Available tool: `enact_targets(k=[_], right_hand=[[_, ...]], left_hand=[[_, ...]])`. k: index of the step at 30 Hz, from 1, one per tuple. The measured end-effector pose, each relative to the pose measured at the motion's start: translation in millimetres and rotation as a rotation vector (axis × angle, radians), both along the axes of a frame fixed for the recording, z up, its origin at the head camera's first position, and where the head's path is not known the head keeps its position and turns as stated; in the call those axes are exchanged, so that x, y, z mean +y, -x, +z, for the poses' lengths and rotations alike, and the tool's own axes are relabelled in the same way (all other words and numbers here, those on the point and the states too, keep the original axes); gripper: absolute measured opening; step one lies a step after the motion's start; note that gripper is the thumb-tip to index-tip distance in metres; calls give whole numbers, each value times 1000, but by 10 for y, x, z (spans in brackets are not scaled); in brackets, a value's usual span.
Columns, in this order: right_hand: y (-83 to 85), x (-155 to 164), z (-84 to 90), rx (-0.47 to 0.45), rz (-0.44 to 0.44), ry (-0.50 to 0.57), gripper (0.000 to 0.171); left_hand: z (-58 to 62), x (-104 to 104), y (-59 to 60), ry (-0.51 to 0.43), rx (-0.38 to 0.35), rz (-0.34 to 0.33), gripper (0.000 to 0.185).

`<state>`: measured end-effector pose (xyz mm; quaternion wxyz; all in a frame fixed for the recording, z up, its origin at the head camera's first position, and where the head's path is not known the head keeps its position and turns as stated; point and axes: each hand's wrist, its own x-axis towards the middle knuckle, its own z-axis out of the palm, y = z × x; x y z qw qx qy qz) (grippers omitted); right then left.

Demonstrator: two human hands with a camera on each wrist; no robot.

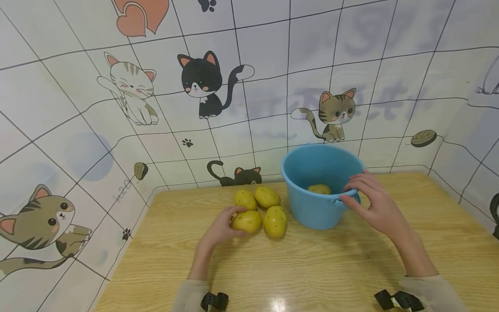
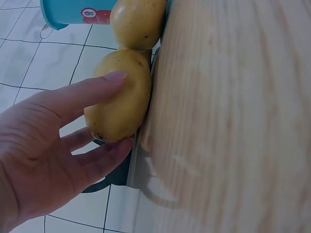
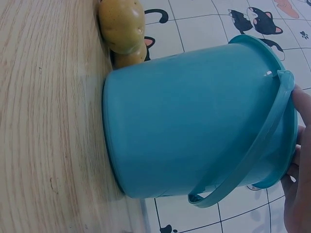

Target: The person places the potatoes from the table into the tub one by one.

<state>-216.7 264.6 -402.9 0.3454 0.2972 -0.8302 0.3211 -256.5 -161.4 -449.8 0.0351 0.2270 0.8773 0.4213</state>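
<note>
My left hand [image 1: 221,226] holds a yellow potato [image 1: 247,222] on the table, its thumb across one side and fingertips at the other in the left wrist view. Three more potatoes lie close by: one to the right [image 1: 275,222], two behind. To their right stands a blue bucket [image 1: 316,210], upright, with one potato [image 1: 319,189] visible inside. Its rim is pinched at the right side by my right hand [image 1: 376,203], thumb outside and fingers over the edge. The bucket's handle [image 3: 252,150] hangs down along its outer wall.
The wooden table [image 1: 265,268] reaches back to a tiled wall [image 1: 269,99] with printed cats. Part of a dark object [image 1: 495,212] shows at the right edge. Each wrist wears a black strap.
</note>
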Motion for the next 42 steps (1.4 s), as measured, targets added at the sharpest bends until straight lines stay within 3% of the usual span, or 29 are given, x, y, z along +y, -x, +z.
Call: enact_targets(k=[18,26,42], right_hand=[[13,-4,1,50,17,2,17],[8,-5,3,41,13,1,16],[7,-1,-9,33,14,7,12]], left_hand=[[13,-18,16,-8,28,-3,65],[51,-21,-7,-25,50,39,63],[137,107,-12,-211,108,102,63]])
